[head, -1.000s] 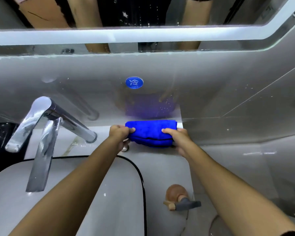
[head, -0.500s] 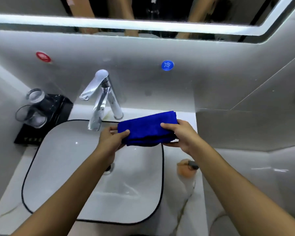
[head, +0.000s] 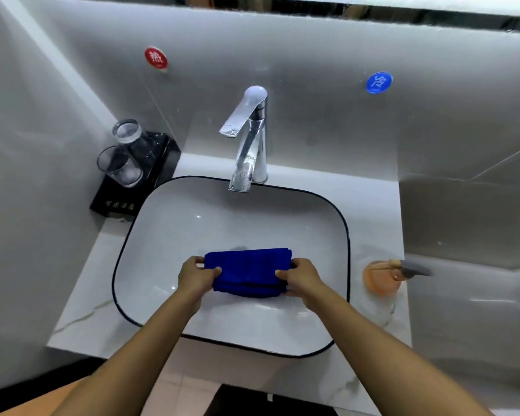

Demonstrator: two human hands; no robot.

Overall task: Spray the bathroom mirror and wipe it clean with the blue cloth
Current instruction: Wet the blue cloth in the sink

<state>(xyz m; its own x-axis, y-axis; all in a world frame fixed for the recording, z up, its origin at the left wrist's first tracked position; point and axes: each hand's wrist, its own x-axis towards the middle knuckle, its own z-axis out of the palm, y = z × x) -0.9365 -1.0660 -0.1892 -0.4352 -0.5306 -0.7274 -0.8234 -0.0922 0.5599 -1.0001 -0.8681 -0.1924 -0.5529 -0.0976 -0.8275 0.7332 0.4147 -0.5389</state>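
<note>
The blue cloth (head: 248,271), held folded between the left hand (head: 197,276) and right hand (head: 300,277), came away from the wall behind the sink (head: 126,244) and dropped low over the sink's bowl, nearer its front rim than the tap (head: 249,139).

The blue cloth (head: 248,271) in my fingers (head: 213,270) looks soft, napped and matt. Beneath it the sink (head: 192,223) is glossy white ceramic. At the far side the tap (head: 249,139) is polished, mirror-bright metal. The worktop (head: 81,298) looks like smooth veined marble; far left, two tumblers (head: 123,163) are clear glass.
</note>
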